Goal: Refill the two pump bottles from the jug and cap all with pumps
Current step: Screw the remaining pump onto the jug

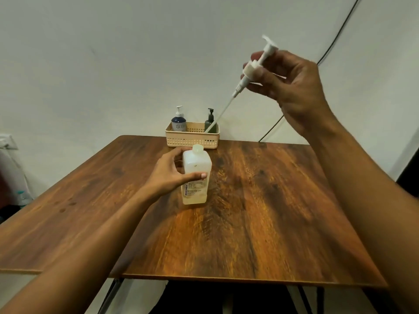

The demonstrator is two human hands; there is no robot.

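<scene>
Last pump going onto the jug

The left hand [172, 175] grips the white square plastic jug [196, 177] mid-desk, before the beige basket [192, 139]; the right hand [292, 87] holds the white long-tubed pump [254, 69] raised above. Both basket bottles look capped.

The table [260, 200] is brown wood with dark streaks. The jug [196, 177] is milky white with a white label. The pump [256, 66] is white. The basket [192, 138] is peach with little holes. One bottle [178, 123] is dark blue with a white pattern; the other bottle [210, 124] is dark green with a black pump top.
</scene>
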